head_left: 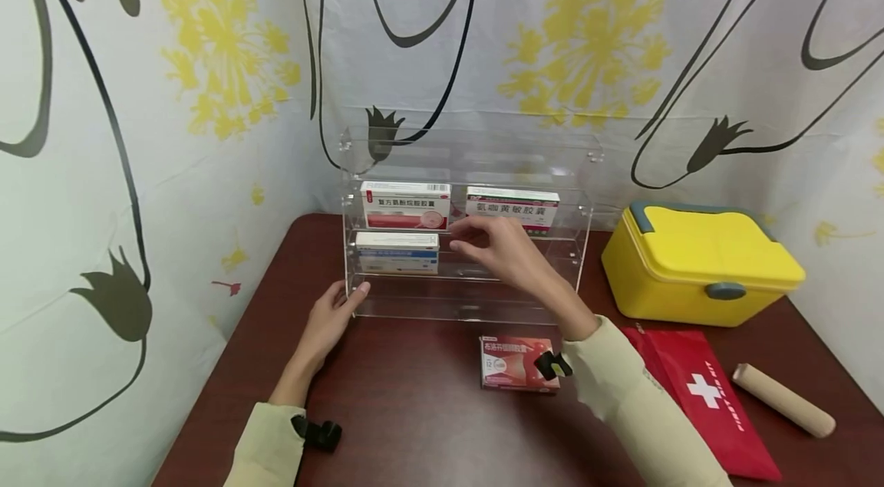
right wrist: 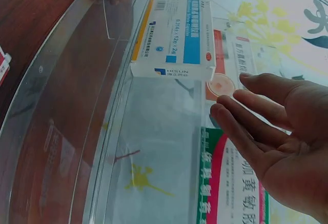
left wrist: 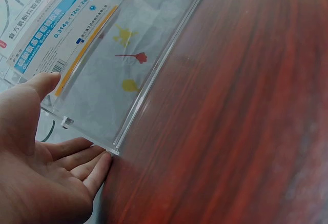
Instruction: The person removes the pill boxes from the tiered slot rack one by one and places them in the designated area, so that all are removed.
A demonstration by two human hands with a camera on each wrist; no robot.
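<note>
A clear acrylic rack (head_left: pixel 470 310) stands on the table with medicine boxes on its shelves. My left hand (head_left: pixel 333 318) holds the rack's left side panel low down, thumb in front and fingers outside. In the left wrist view, the fingertips (left wrist: pixel 105 160) are at its bottom corner. My right hand (head_left: pixel 500 249) is in front of the middle shelves, holding nothing, its fingers loosely bent. Left of it are a white-and-red box (head_left: pixel 406 207) and, one tier lower, a white-and-blue box (right wrist: pixel 174 34). A green-and-white box (head_left: pixel 512 203) sits behind the right hand.
A red medicine box (head_left: pixel 511 364) lies flat before the rack, partly overlapped by the right wrist strap. At the right are a yellow lidded case (head_left: pixel 704 264), a red first aid pouch (head_left: pixel 711 410) and a cardboard tube (head_left: pixel 783 400). Patterned cloth (head_left: pixel 442 73) hangs behind.
</note>
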